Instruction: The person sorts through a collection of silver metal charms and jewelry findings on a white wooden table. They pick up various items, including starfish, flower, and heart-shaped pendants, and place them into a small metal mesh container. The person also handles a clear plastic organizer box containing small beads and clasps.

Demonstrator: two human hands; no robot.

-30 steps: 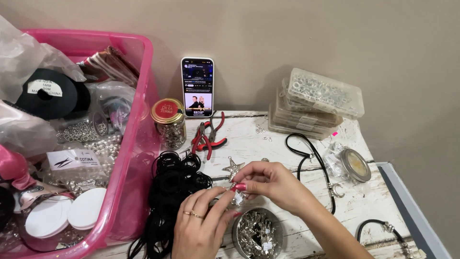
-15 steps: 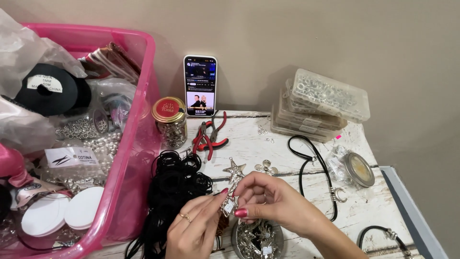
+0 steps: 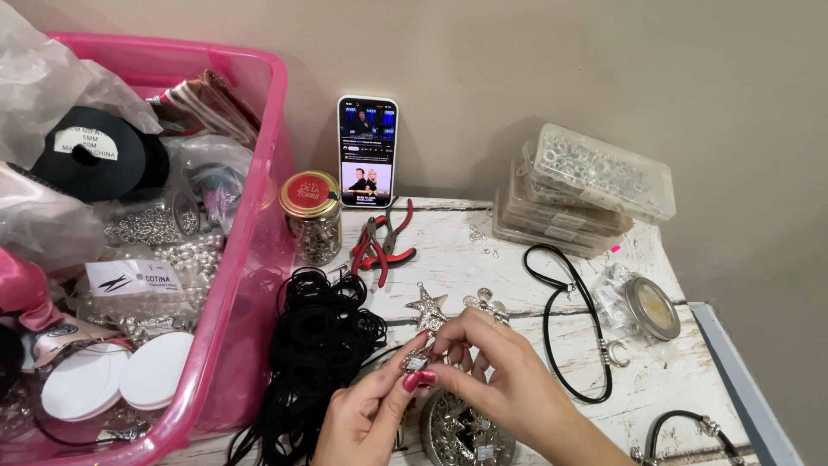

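Both my hands meet low in the middle of the head view. My left hand (image 3: 366,418) and my right hand (image 3: 496,371) pinch a small silver charm (image 3: 420,359) between their fingertips. A silver star pendant (image 3: 429,307) lies just above them on the white table (image 3: 517,267). Under my hands sits a round open tin of silver charms (image 3: 466,433). A heap of black cord loops (image 3: 323,341) lies to the left of my left hand.
A pink plastic bin (image 3: 259,216) full of craft supplies fills the left side. At the back stand a glass jar with a red lid (image 3: 310,216), a phone (image 3: 368,151) leaning on the wall, red-handled pliers (image 3: 379,246) and stacked clear bead boxes (image 3: 582,190). Right: a black cord necklace (image 3: 573,319), a round tin (image 3: 651,308).
My hands have moved down and a little left, closer together over the tin, and now hold the small charm nearer the star pendant. The camera has tilted slightly.
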